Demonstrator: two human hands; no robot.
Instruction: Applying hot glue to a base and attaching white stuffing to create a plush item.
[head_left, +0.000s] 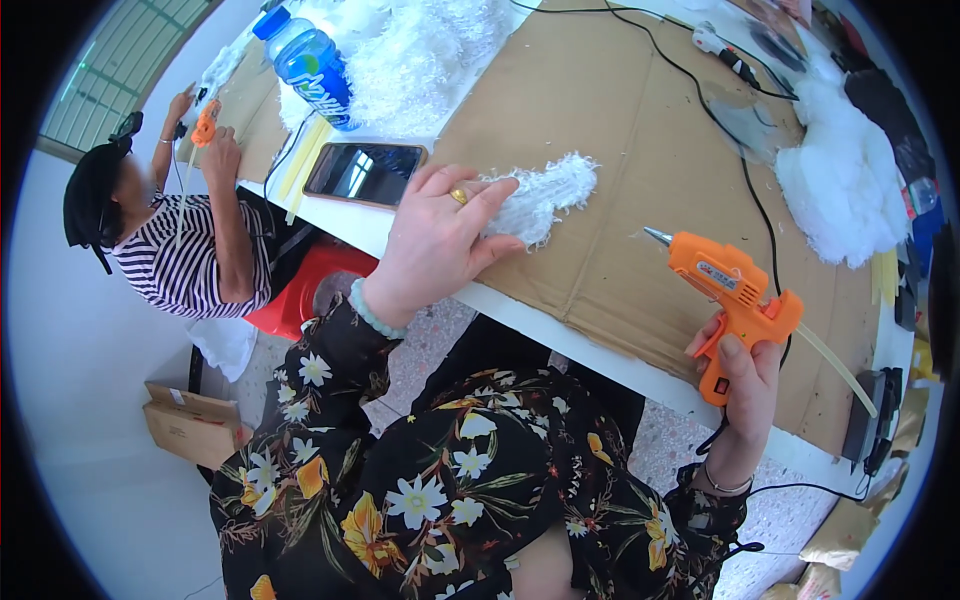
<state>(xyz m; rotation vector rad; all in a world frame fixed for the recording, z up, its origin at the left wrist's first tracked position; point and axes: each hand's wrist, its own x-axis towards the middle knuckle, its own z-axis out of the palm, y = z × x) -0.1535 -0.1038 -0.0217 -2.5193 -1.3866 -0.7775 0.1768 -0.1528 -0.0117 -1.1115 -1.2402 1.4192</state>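
My right hand (745,375) is wrapped round the handle of an orange hot glue gun (720,275), fingers at its red trigger. Its metal nozzle points left over the cardboard, and a pale glue stick (838,368) sticks out of its back end. Farther left, my left hand (435,240) grips the near end of a small white fluffy fabric piece (550,200), thumb and forefinger on either side of it. The piece lies on the cardboard sheet (640,130), apart from the nozzle. My palm hides part of its left end.
A phone (362,173), a blue-capped bottle (308,65) and white fluffy material (410,60) lie beyond my left hand. More white fluff (840,185) and a white glue gun (722,45) are at the right. A black cable (755,190) crosses the cardboard. Another person (190,220) works at the left.
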